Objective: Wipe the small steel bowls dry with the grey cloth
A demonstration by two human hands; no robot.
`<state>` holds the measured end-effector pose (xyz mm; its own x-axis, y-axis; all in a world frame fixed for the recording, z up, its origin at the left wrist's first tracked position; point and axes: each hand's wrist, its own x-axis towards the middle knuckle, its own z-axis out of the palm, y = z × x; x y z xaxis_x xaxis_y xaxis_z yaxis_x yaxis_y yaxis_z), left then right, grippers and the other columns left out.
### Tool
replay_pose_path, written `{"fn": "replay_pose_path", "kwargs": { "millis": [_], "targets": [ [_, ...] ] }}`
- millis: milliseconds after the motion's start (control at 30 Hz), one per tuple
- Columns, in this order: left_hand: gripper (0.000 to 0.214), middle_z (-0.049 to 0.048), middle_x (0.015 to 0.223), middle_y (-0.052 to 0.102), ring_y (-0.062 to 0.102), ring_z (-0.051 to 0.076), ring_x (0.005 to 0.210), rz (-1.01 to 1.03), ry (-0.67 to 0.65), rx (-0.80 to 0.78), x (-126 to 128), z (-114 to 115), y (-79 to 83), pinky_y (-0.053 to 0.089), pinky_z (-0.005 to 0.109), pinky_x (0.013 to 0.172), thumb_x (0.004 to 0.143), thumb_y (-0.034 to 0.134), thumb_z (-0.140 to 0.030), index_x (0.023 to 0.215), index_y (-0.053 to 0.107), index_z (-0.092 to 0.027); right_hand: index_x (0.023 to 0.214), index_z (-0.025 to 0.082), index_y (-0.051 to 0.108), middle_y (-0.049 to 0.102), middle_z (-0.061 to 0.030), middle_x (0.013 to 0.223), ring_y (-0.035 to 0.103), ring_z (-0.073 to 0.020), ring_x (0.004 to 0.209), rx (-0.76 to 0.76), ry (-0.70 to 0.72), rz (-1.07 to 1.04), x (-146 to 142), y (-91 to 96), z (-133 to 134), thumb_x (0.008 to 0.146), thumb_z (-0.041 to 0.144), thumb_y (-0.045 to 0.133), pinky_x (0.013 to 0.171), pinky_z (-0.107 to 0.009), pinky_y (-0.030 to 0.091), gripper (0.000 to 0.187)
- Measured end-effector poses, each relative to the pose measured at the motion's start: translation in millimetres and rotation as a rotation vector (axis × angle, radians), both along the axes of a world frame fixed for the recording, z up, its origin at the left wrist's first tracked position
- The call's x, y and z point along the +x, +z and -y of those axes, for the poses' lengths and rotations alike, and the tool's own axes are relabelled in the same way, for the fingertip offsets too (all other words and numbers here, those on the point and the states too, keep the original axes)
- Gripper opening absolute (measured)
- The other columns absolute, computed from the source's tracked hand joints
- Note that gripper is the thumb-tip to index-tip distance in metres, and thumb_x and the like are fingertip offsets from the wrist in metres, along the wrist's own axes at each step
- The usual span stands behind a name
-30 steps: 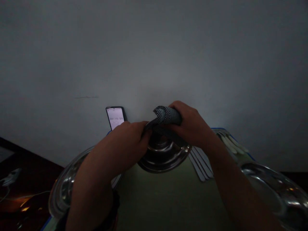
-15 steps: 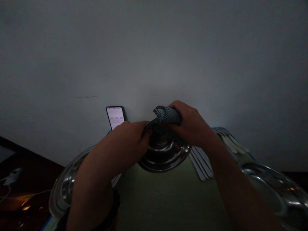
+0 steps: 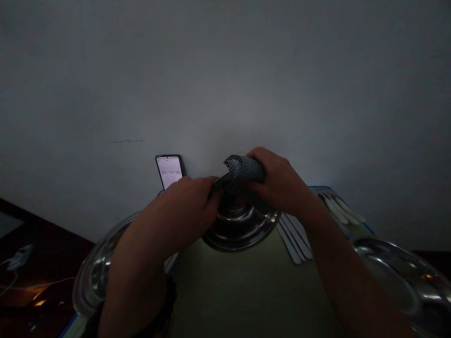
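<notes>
My right hand [image 3: 280,180] is closed round a bunched grey checked cloth [image 3: 241,170], held over a round steel plate [image 3: 243,230] on the table. My left hand [image 3: 186,202] is closed too, pinching a thin metal piece that runs into the cloth; its shape is hidden by the fingers and the cloth. The two hands almost touch above the plate. The scene is dim.
A phone [image 3: 170,170] with a lit screen leans on the wall behind the hands. Steel plates lie at the left [image 3: 92,277] and right [image 3: 405,272]. Several pale flat utensils [image 3: 294,237] lie right of the middle plate, more [image 3: 340,209] further right.
</notes>
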<state>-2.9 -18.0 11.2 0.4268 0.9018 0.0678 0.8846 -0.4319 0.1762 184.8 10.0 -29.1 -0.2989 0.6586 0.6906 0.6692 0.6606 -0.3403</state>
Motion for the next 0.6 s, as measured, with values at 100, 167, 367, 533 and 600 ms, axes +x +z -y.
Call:
{"fn": "replay_pose_path", "kwargs": {
  "millis": [100,167,367,533,600],
  "targets": [
    [0.037,0.0063,0.075,0.068,0.062,0.020,0.067,-0.002,0.015,0.035,0.6,0.3,1.7,0.042,0.029,0.061,0.088,0.033,-0.039,0.086,0.064,-0.019,0.087,0.021,0.050,0.060,-0.0032,0.088,0.055,-0.0177,0.078,0.016,-0.020,-0.024,-0.9,-2.3,-3.1,0.074,0.028,0.064,0.069,-0.030,0.040,0.021],
    [0.036,0.0057,0.072,0.067,0.061,0.019,0.062,0.017,0.036,0.080,0.2,-0.2,3.5,0.041,0.028,0.056,0.088,0.035,-0.040,0.083,0.063,-0.018,0.088,0.021,0.051,0.060,-0.0041,0.088,0.055,-0.0191,0.080,0.041,-0.060,-0.056,-1.1,-5.0,-6.9,0.073,0.027,0.065,0.070,-0.032,0.041,0.021],
    [0.029,0.0021,0.070,0.067,0.060,0.016,0.063,0.281,0.134,0.165,-4.0,-8.1,7.6,0.042,0.025,0.056,0.086,0.041,-0.036,0.077,0.062,-0.018,0.088,0.021,0.051,0.061,-0.0035,0.080,0.056,-0.0194,0.074,-0.005,-0.264,-0.402,-2.9,-17.0,-20.6,0.078,0.033,0.060,0.068,-0.034,0.043,0.018],
    [0.024,0.0037,0.087,0.070,0.063,0.017,0.077,0.496,0.201,0.262,6.8,-15.5,-1.3,0.049,0.026,0.066,0.084,0.042,-0.029,0.091,0.061,-0.017,0.098,0.017,0.053,0.063,-0.0106,0.099,0.059,-0.0213,0.089,-0.138,-0.225,-0.853,-20.9,-37.8,-36.3,0.075,0.035,0.061,0.079,-0.039,0.047,0.030],
    [0.030,0.0047,0.105,0.068,0.063,0.018,0.089,0.549,0.152,0.301,12.4,-19.2,-8.8,0.050,0.027,0.075,0.083,0.041,-0.025,0.107,0.056,-0.017,0.104,0.017,0.051,0.064,-0.0119,0.105,0.061,-0.0206,0.092,-0.269,-0.069,-1.020,-27.5,-47.9,-42.4,0.073,0.034,0.061,0.079,-0.039,0.049,0.036]
  ]
}}
